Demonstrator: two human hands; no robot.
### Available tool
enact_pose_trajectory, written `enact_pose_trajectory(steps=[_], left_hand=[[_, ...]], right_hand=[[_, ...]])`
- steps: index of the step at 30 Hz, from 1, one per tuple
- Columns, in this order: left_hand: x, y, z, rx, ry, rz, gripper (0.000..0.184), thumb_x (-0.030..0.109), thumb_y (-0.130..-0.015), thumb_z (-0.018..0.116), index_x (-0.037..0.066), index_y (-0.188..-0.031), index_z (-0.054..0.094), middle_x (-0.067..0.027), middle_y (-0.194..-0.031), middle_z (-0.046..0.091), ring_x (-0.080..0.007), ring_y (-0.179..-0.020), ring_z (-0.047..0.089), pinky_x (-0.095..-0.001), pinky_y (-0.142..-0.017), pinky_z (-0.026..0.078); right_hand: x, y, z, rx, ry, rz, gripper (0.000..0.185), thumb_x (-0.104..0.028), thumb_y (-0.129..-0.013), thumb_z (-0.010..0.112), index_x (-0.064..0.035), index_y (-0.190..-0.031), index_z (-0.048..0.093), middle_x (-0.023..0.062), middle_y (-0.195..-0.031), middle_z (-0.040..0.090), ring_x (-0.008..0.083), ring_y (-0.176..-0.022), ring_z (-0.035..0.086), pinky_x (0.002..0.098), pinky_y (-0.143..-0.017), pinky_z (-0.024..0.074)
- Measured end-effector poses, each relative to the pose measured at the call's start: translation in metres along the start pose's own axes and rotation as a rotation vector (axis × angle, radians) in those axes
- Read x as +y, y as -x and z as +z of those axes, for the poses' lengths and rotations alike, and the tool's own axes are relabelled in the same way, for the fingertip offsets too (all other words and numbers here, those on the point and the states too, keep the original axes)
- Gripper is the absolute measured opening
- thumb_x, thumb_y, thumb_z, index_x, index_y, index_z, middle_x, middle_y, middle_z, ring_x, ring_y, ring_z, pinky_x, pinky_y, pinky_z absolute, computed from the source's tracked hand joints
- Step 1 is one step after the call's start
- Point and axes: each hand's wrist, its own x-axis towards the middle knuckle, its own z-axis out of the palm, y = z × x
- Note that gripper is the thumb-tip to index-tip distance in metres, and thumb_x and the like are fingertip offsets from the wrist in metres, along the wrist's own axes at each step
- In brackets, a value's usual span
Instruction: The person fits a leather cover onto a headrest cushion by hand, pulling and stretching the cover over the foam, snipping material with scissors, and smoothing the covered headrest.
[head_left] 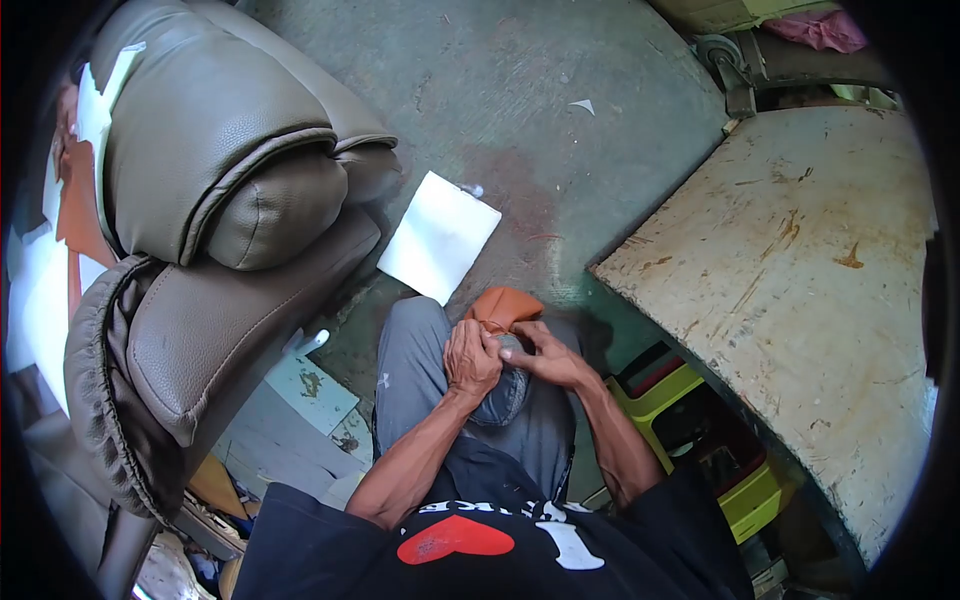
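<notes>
An orange-brown piece that looks like leather (507, 303) is bunched up over my lap. My left hand (472, 357) lies closed along its left side, the fingers bent over its edge. From the right, my right hand (548, 355) grips the same piece, its thumb pointing at the left hand. Below the fingers a rounded grey part (508, 350) shows; I cannot tell whether it belongs to the piece or is separate. The fingertips are partly hidden. Just beyond my knees a white square sheet (440, 237) rests on the floor.
Brown padded leather seat parts (250, 300) are piled at the left, with white and orange scraps (85, 200) behind them. A worn wooden board (790, 250) stands at the right, above a yellow-green plastic crate (660, 390). A caster wheel (722, 52) is at the upper right.
</notes>
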Motion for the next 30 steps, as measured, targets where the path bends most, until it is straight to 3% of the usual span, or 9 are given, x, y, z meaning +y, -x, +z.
enact_pose_trajectory(steps=[1, 5, 7, 13, 17, 20, 22, 25, 30], left_hand=[[-0.002, -0.002, -0.001, -0.01, 0.031, 0.007, 0.016, 0.021, -0.092, 0.053, 0.005, -0.089, 0.052, -0.017, -0.088, 0.057, -0.0381, -0.086, 0.059, -0.0507, -0.075, 0.044], [-0.006, 0.005, -0.008, -0.053, 0.158, -0.007, 0.017, 0.015, -0.097, 0.046, 0.0, -0.092, 0.051, -0.0226, -0.09, 0.056, -0.0444, -0.087, 0.057, -0.0531, -0.079, 0.045], [-0.009, 0.012, -0.006, -0.049, 0.235, -0.012, 0.018, 0.015, -0.099, 0.044, -0.001, -0.092, 0.051, -0.0231, -0.09, 0.055, -0.0444, -0.087, 0.056, -0.0528, -0.079, 0.044], [-0.008, 0.014, -0.01, -0.042, 0.286, -0.029, 0.021, 0.014, -0.101, 0.043, -0.003, -0.093, 0.051, -0.023, -0.089, 0.054, -0.0432, -0.086, 0.055, -0.0511, -0.081, 0.045], [-0.021, -0.007, -0.038, -0.382, 0.578, -0.317, 0.02, 0.02, -0.096, 0.068, 0.001, -0.102, 0.067, -0.0165, -0.098, 0.062, -0.0323, -0.089, 0.066, -0.0407, -0.084, 0.053], [-0.03, -0.029, -0.062, -0.546, 0.454, -0.472, 0.032, 0.029, -0.094, 0.07, 0.002, -0.111, 0.074, -0.0172, -0.1, 0.072, -0.0278, -0.094, 0.07, -0.0388, -0.085, 0.054], [-0.03, -0.034, -0.06, -0.527, 0.421, -0.472, 0.035, 0.033, -0.095, 0.069, 0.002, -0.111, 0.075, -0.0155, -0.1, 0.075, -0.0244, -0.096, 0.071, -0.0386, -0.084, 0.054], [-0.035, -0.036, -0.053, -0.571, 0.843, -0.877, 0.033, 0.026, -0.096, 0.073, -0.004, -0.109, 0.074, -0.0067, -0.098, 0.074, -0.0142, -0.087, 0.067, -0.0298, -0.078, 0.052], [-0.043, -0.055, -0.051, -0.736, 0.712, -0.772, 0.028, 0.023, -0.095, 0.074, -0.002, -0.105, 0.076, -0.0066, -0.093, 0.074, -0.0139, -0.083, 0.066, -0.0285, -0.075, 0.051]], right_hand=[[-0.005, 0.0, 0.004, -0.012, -0.034, 0.093, 0.081, -0.044, -0.089, 0.076, -0.0007, -0.151, 0.048, 0.0246, -0.136, 0.061, 0.0382, -0.128, 0.058, 0.0421, -0.111, 0.0421], [-0.016, 0.003, 0.018, -0.016, -0.29, 0.3, 0.083, -0.037, -0.09, 0.075, 0.0016, -0.155, 0.041, 0.0256, -0.142, 0.059, 0.0384, -0.134, 0.054, 0.0415, -0.113, 0.0404], [-0.026, 0.005, 0.019, -0.035, -0.494, 0.428, 0.093, -0.023, -0.09, 0.078, -0.0004, -0.162, 0.025, 0.0233, -0.161, 0.04, 0.035, -0.15, 0.038, 0.0411, -0.121, 0.0312], [-0.017, 0.0, 0.042, 0.144, -0.193, 0.461, 0.09, -0.023, -0.087, 0.078, 0.0004, -0.16, 0.031, 0.0264, -0.155, 0.047, 0.0348, -0.144, 0.046, 0.0392, -0.118, 0.0372], [-0.028, -0.006, 0.03, 0.209, -0.418, 0.403, 0.092, -0.019, -0.082, 0.085, 0.001, -0.157, 0.036, 0.0262, -0.151, 0.051, 0.0349, -0.141, 0.049, 0.0406, -0.116, 0.0415], [-0.045, 0.0, 0.034, 0.159, -0.433, 0.534, 0.091, -0.012, -0.081, 0.085, 0.002, -0.156, 0.036, 0.0237, -0.151, 0.051, 0.033, -0.141, 0.05, 0.0404, -0.117, 0.0405], [-0.051, -0.009, 0.035, 0.205, -0.509, 0.424, 0.088, -0.012, -0.082, 0.085, 0.0025, -0.155, 0.037, 0.0234, -0.151, 0.052, 0.0332, -0.14, 0.05, 0.0397, -0.117, 0.0404], [-0.05, -0.008, 0.034, 0.188, -0.462, 0.438, 0.086, -0.011, -0.082, 0.084, 0.0027, -0.154, 0.039, 0.0237, -0.151, 0.052, 0.0334, -0.14, 0.05, 0.0401, -0.117, 0.0406], [-0.049, 0.003, 0.03, 0.19, -0.402, 0.44, 0.085, -0.015, -0.082, 0.084, 0.0018, -0.154, 0.042, 0.0247, -0.15, 0.053, 0.0344, -0.139, 0.052, 0.0409, -0.116, 0.0415]])
